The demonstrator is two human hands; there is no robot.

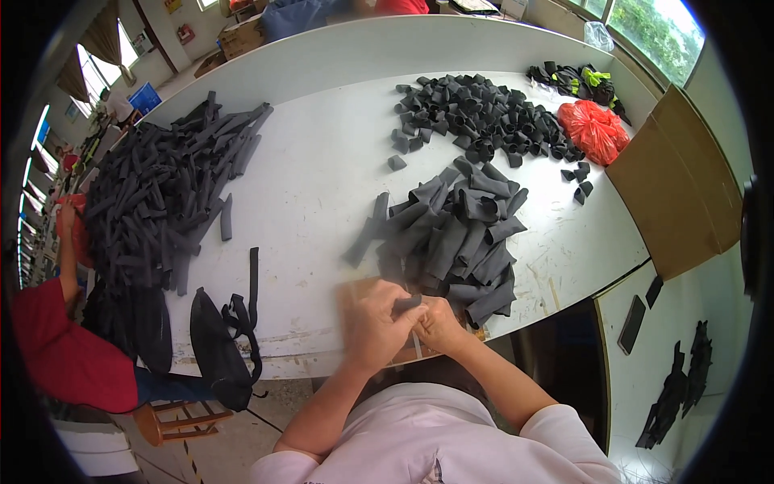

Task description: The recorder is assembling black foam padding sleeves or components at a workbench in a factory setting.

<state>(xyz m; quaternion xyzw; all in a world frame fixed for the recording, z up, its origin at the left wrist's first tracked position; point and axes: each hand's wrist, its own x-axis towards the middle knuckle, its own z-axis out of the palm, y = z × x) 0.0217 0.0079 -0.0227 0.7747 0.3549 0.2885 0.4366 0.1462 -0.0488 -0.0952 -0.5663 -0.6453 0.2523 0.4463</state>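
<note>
Close together at the table's near edge, my two hands work on one small dark grey fabric piece (407,304), rolled like a tube. My left hand (377,316) is closed on it, with one end poking out by the thumb. My right hand (441,326) presses its fingers in from the other side, hiding part of the piece. Beneath the hands shows a brown board (351,300). Just beyond them lies a heap of wide dark grey fabric tubes (451,234).
Long narrow grey strips (153,189) are piled at left, short tube pieces (476,113) at far right. A red plastic bag (594,131), a cardboard sheet (685,177) and a phone (632,324) are at right. A black strapped item (218,347) hangs over the near edge. A person in red (85,347) sits at left.
</note>
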